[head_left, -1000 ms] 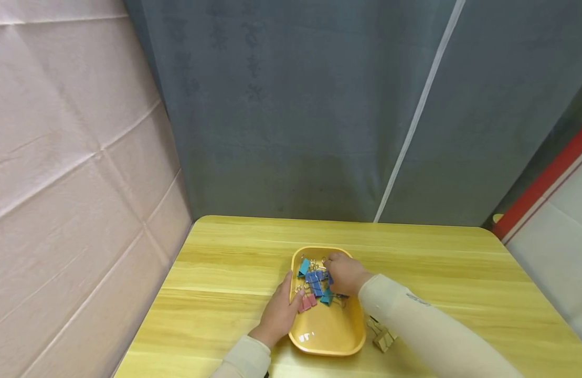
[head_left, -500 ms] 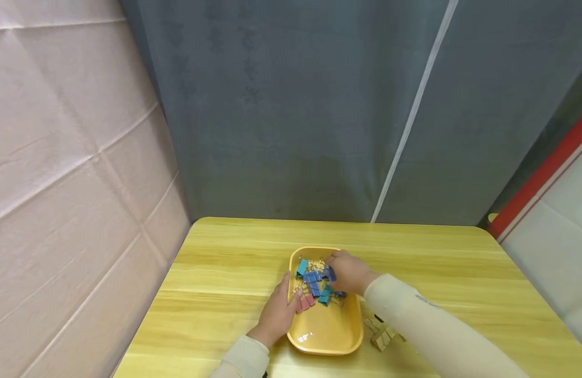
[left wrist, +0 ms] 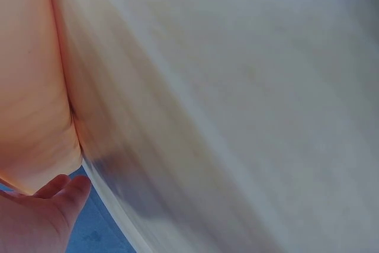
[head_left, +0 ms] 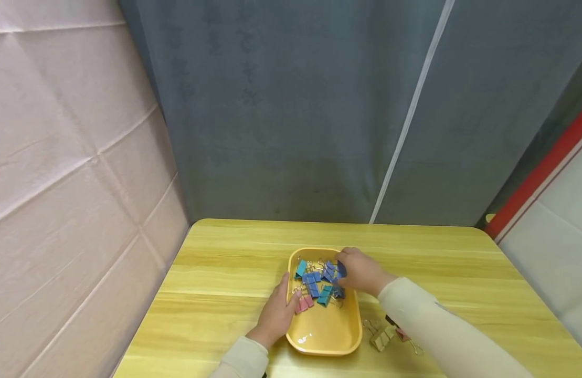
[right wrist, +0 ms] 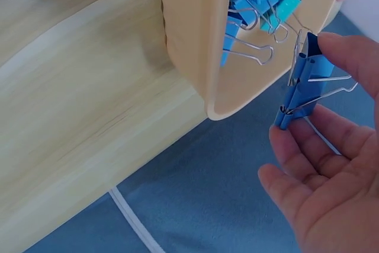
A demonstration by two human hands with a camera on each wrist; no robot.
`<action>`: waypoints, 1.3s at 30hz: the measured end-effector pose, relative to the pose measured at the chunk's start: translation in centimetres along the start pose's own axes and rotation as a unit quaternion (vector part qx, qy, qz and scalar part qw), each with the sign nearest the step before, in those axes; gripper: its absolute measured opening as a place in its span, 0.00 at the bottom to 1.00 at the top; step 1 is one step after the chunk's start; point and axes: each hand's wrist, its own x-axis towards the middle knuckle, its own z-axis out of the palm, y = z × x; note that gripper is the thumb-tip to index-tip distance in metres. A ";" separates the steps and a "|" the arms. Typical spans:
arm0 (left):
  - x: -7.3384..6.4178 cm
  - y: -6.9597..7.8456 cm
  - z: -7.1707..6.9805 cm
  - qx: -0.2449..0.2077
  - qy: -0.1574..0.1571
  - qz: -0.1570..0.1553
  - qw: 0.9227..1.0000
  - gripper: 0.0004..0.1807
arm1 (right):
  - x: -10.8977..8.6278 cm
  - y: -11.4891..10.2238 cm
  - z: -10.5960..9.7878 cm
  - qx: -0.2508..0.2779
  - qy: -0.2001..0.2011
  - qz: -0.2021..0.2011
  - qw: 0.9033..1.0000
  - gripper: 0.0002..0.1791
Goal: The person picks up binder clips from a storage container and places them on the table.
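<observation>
A yellow-orange plastic tray (head_left: 325,338) stands on the table with blue, teal and pink binder clips in its far half. My left hand (head_left: 275,315) grips its left wall, thumb over the rim and fingers along the outside. At the far right corner of the tray, my right hand (head_left: 363,270) pinches a dark blue binder clip (right wrist: 307,81) between thumb and fingertips, its wire handles sticking out. Inside lie other blue clips (head_left: 311,286), teal clips (head_left: 325,295) and a pink clip (head_left: 304,303) close by my left thumb.
On the wooden table (head_left: 215,283), gold binder clips (head_left: 381,338) and a red clip (head_left: 402,335) lie right of the tray, partly under the right sleeve. A grey-blue curtain (head_left: 281,115) hangs behind the far edge, and a pale draped wall (head_left: 73,184) stands at left.
My right hand has shifted right toward the tray's far right rim with the dark blue clip, uncovering more blue clips. The red clip outside has come into sight; the left hand keeps its hold.
</observation>
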 end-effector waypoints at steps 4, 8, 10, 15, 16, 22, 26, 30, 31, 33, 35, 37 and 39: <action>0.0 0.0 0.0 0.001 0.000 -0.001 1.000 0.36 | -0.4 0.4 -0.2 -0.002 0.010 0.003 1.000 0.29; 0.1 0.0 0.0 0.001 0.001 0.001 1.000 0.37 | -0.8 0.7 -0.3 0.005 0.013 0.011 1.000 0.29; 0.1 0.0 0.0 0.001 0.001 0.001 1.000 0.37 | -1.0 0.9 -0.4 0.012 0.016 0.012 1.000 0.29; 0.0 0.1 0.0 -0.001 0.000 0.000 1.000 0.36 | -1.6 1.3 -0.5 0.020 0.035 0.004 0.999 0.29; 0.0 0.1 0.0 -0.002 0.000 0.000 1.000 0.37 | -1.8 1.4 -0.6 0.021 0.039 0.005 0.999 0.29; -0.1 0.1 0.0 -0.002 -0.001 -0.004 1.000 0.37 | -2.7 1.7 -1.0 0.023 0.055 0.010 0.998 0.30; 0.0 0.1 0.0 0.001 -0.001 -0.003 1.000 0.37 | -3.2 1.9 -1.1 0.030 0.065 0.012 0.997 0.29; -0.1 0.1 0.0 0.002 0.000 -0.002 1.000 0.37 | -3.7 2.2 -1.1 0.035 0.068 0.021 0.997 0.30; -0.1 0.1 0.0 0.003 -0.001 -0.002 1.000 0.37 | -3.8 2.2 -1.1 0.038 0.067 0.026 0.997 0.30; 0.0 0.1 0.0 0.002 -0.001 -0.004 1.000 0.37 | -4.1 2.3 -1.3 0.043 0.068 0.034 0.996 0.30; 0.0 0.0 -0.1 0.002 -0.002 -0.005 1.000 0.37 | -4.3 2.3 -1.4 0.047 0.068 0.041 0.996 0.31; 0.0 0.0 -0.1 0.003 -0.002 -0.006 1.000 0.36 | -4.5 2.4 -1.5 0.050 0.069 0.046 0.995 0.31; 0.0 0.0 -0.2 0.004 -0.003 -0.006 1.000 0.36 | -4.6 2.6 -1.5 0.053 0.071 0.050 0.995 0.30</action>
